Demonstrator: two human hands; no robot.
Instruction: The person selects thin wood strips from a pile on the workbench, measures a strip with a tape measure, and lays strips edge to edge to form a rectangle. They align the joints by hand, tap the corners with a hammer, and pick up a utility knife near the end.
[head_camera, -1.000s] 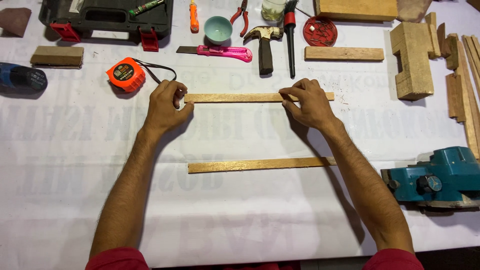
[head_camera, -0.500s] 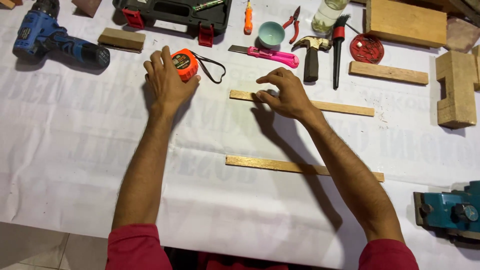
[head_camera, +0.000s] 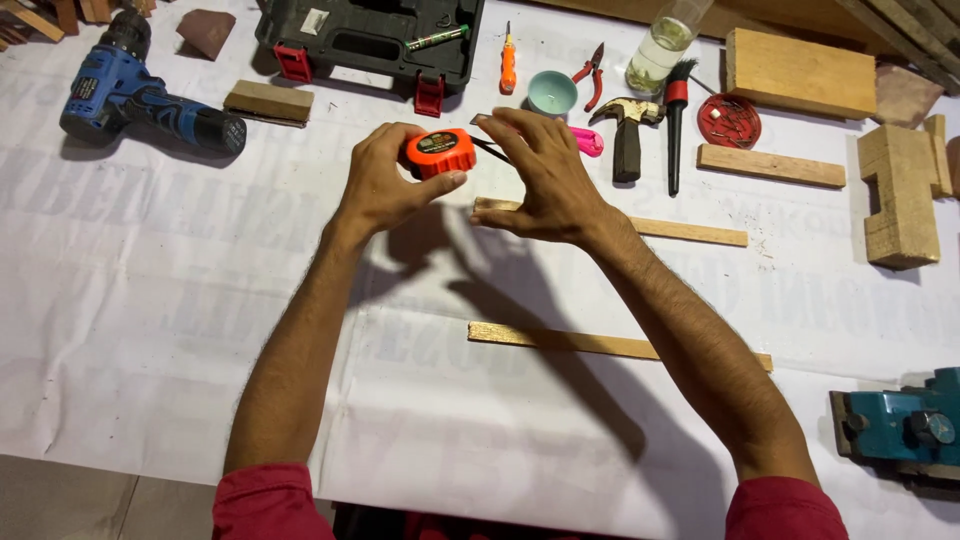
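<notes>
Aloft, the left hand (head_camera: 385, 185) held a round orange tape measure (head_camera: 438, 153) in a closed grip, above the white-covered counter (head_camera: 150, 300). Right hand (head_camera: 540, 180) had its grip released, fingers spread beside the case, touching nothing I could make out. Below lay two thin pale wooden strips: far strip (head_camera: 690, 232) and near strip (head_camera: 600, 343). No blade drawn out; measuring not yet begun.

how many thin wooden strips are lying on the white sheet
2 thin ones. The far strip lies just beyond the right hand, its left end partly covered. The near strip lies closer to the person, crossed by the right forearm. Thicker wood pieces sit farther back.
</notes>
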